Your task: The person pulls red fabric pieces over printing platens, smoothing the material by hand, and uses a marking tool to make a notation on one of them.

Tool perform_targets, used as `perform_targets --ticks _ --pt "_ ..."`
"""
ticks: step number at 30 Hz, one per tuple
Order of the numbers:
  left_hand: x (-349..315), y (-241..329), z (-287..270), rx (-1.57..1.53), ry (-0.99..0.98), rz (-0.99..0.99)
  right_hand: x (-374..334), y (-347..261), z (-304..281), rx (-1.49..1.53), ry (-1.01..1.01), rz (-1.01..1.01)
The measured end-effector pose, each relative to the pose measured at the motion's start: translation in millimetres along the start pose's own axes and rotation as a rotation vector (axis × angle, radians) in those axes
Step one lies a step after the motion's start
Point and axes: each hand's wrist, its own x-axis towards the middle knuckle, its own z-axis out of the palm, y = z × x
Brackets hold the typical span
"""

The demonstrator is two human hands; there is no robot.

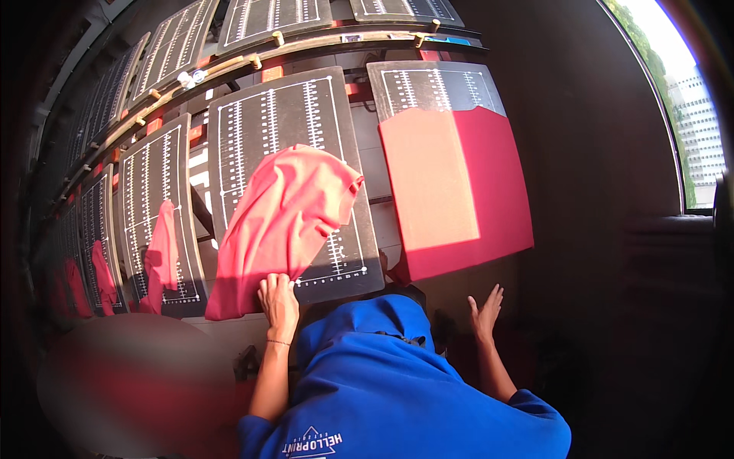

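A crumpled red fabric piece (pixel 287 203) lies in loose folds over a dark board (pixel 229 126) printed with white ruler scales. At the board's near edge, my left hand (pixel 280 304) has its fingers curled on the cloth's lower edge. My right hand (pixel 486 310) is open in the air, fingers extended, holding nothing. It is just below the neighbouring board (pixel 399 86), where another red fabric piece (pixel 459 187) is spread flat with its top edge cut in a shaped line. Sunlight brightens part of both cloths.
More scaled boards (pixel 271 19) stand in rows to the left and beyond a dark rail (pixel 306 52) with short pegs. Bunched red cloths (pixel 160 256) lie on several left boards. A dark wall (pixel 581 153) and a window (pixel 692 99) are on the right. The lower left is blurred.
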Motion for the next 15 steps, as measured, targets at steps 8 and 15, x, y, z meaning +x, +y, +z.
perform_targets --ticks 8,15 --pt "100 -39 -77 -0.639 0.134 0.39 -86 -292 20 0.749 -0.48 -0.45" --pt "163 -50 -148 -0.972 0.117 0.355 -102 -397 116 0.987 -0.857 -0.338"
